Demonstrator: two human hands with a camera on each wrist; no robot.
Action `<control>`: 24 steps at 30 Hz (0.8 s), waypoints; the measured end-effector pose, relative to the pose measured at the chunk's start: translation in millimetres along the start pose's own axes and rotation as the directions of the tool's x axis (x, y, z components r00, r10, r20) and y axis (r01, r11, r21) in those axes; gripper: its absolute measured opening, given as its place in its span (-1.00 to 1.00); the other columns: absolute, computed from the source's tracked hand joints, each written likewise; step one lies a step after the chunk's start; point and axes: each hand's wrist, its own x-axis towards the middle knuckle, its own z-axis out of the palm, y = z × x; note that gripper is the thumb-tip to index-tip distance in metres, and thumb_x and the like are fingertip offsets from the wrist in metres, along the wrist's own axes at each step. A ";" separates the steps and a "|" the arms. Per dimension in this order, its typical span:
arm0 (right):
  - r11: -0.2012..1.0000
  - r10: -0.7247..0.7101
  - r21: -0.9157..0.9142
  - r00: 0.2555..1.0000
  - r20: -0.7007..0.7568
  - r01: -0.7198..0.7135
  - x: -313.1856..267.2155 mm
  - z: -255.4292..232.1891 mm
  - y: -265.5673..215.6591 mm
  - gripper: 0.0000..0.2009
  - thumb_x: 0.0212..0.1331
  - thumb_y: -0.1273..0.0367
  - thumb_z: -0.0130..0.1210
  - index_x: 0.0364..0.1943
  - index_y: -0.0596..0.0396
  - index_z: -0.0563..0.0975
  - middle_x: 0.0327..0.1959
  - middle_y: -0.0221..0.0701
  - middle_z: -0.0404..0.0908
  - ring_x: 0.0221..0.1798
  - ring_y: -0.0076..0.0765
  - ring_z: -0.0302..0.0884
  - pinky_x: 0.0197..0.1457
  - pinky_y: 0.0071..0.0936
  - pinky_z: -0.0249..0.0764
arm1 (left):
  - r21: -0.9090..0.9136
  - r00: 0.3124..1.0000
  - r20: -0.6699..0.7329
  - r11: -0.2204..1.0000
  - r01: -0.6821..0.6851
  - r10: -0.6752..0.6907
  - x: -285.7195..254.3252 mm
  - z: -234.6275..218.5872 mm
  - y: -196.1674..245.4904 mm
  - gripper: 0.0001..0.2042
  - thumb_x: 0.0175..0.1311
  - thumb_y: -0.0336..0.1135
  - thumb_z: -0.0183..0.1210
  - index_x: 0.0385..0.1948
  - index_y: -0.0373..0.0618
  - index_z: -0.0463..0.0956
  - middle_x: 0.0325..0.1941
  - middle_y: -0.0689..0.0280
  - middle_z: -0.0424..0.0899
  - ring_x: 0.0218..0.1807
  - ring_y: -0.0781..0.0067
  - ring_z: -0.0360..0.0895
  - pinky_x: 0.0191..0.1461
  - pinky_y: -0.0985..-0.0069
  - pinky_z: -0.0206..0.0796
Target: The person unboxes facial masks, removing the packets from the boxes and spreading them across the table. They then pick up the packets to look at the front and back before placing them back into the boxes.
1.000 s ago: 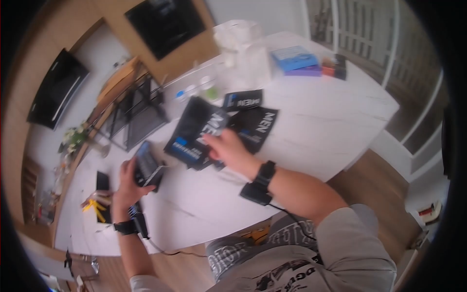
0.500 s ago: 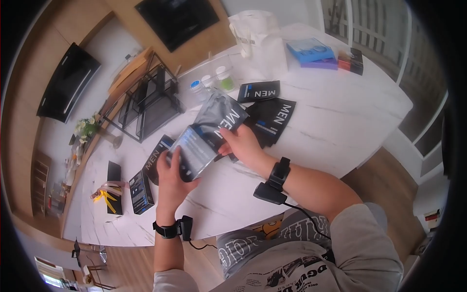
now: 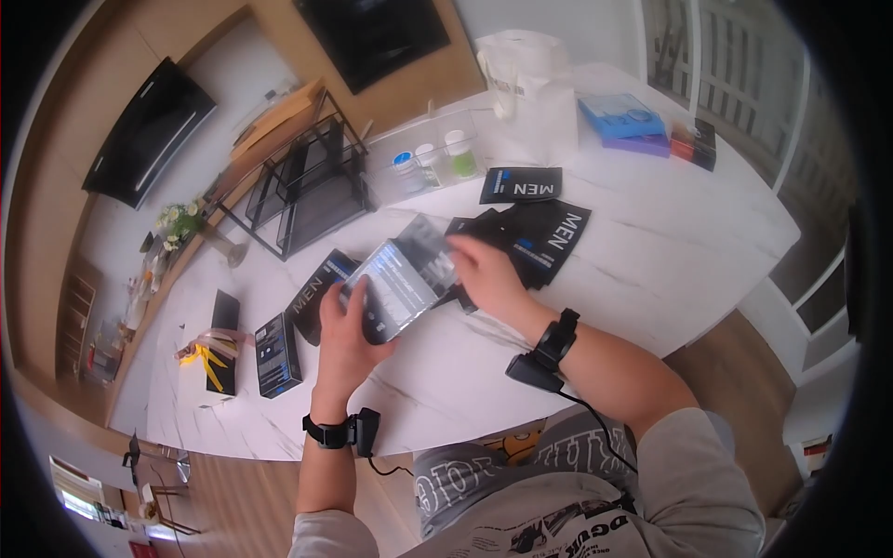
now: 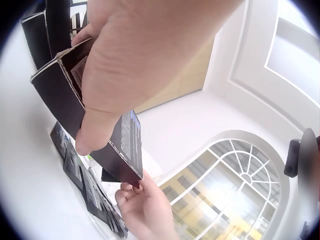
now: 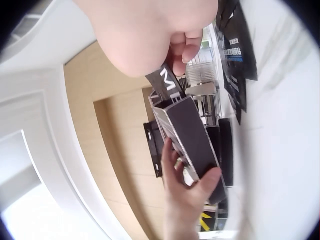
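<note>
A dark box (image 3: 395,296) with fine print is gripped by the left hand (image 3: 348,346), thumb on one side and fingers on the other. The right hand (image 3: 491,277) pinches a dark pouch (image 3: 426,249) at the box's far end. In the right wrist view this pouch (image 5: 167,84), lettered in white, sticks partly out of the box's open end (image 5: 175,102). Flat beside the right hand lie several black MEN pouches (image 3: 549,240). The left wrist view shows the left thumb against the box (image 4: 60,95), with the right hand (image 4: 149,210) at its other end.
Left of the hands stand a black box (image 3: 277,355), a MEN box (image 3: 321,290) and a ribboned box (image 3: 221,349). Behind are a black mesh rack (image 3: 307,191), a clear tray with bottles (image 3: 460,156), a white bag (image 3: 530,102) and blue and purple boxes (image 3: 621,119).
The left hand has come rightward from the boxes at the left with a box in its grip. The right hand's pouch now overlaps that box's end, and the right hand has shifted slightly.
</note>
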 end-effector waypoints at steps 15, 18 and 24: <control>0.957 -0.184 -0.185 0.960 0.212 0.224 -9.5 2.5 -7.6 -0.78 0.30 0.42 0.10 -0.03 0.18 0.59 -0.34 -0.33 0.53 -0.45 -0.38 0.45 -0.32 -0.47 0.41 | -0.038 0.999 0.033 0.999 0.024 -0.023 3.2 -42.3 -62.1 0.00 -0.29 -0.34 0.52 0.39 -0.05 0.19 0.32 -0.03 0.22 0.29 -0.07 0.34 0.34 0.25 0.30; 0.973 -0.180 -0.094 0.952 0.246 0.209 -10.6 3.1 -10.9 -0.73 0.32 0.41 0.11 0.06 0.16 0.54 -0.27 -0.32 0.52 -0.41 -0.39 0.47 -0.26 -0.50 0.45 | -0.095 0.995 0.094 0.995 0.042 -0.033 2.2 -51.2 -66.8 0.02 -0.31 -0.34 0.53 0.39 -0.05 0.19 0.33 -0.01 0.20 0.29 -0.05 0.34 0.35 0.25 0.29; 0.961 -0.219 -0.037 0.834 0.507 0.275 -19.5 4.1 -18.6 -0.50 0.31 0.34 0.15 0.31 0.14 0.35 -0.01 -0.26 0.44 -0.14 -0.36 0.53 -0.11 -0.48 0.54 | -0.112 0.991 0.126 0.993 -0.041 0.055 -1.3 -29.1 -32.0 0.05 -0.34 -0.34 0.55 0.41 0.02 0.18 0.39 -0.01 0.15 0.34 -0.09 0.28 0.37 0.20 0.27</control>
